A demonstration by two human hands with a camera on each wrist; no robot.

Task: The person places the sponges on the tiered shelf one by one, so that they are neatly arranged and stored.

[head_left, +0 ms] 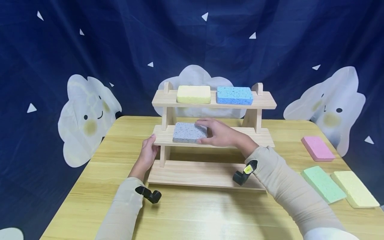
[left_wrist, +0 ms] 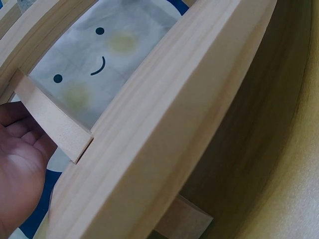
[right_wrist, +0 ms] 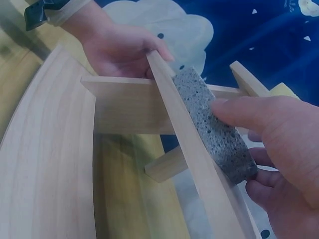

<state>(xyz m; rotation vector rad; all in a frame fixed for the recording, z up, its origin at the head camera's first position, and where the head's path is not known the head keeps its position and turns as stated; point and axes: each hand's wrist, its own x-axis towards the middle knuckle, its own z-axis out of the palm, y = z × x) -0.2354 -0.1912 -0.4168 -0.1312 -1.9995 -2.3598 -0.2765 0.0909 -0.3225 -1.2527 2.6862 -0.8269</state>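
A three-tier wooden shelf point(head_left: 207, 173) stands on the table. On its middle board lies a speckled grey sponge point(head_left: 187, 132), left of centre. My right hand point(head_left: 220, 133) grips the right end of this sponge. In the right wrist view the thumb point(right_wrist: 234, 112) lies on the sponge's front face and the fingertips are at its end and far side. My left hand point(head_left: 147, 155) holds the left end of the middle board, thumb at the board's edge and fingers beneath. A yellow sponge point(head_left: 193, 94) and a blue sponge point(head_left: 234, 95) lie on the top board.
At the right of the table point(head_left: 99, 186) lie a pink sponge point(head_left: 318, 148), a green sponge point(head_left: 324, 184) and another yellow sponge point(head_left: 355, 189). A dark blue curtain point(head_left: 180, 33) with cloud prints hangs behind the table.
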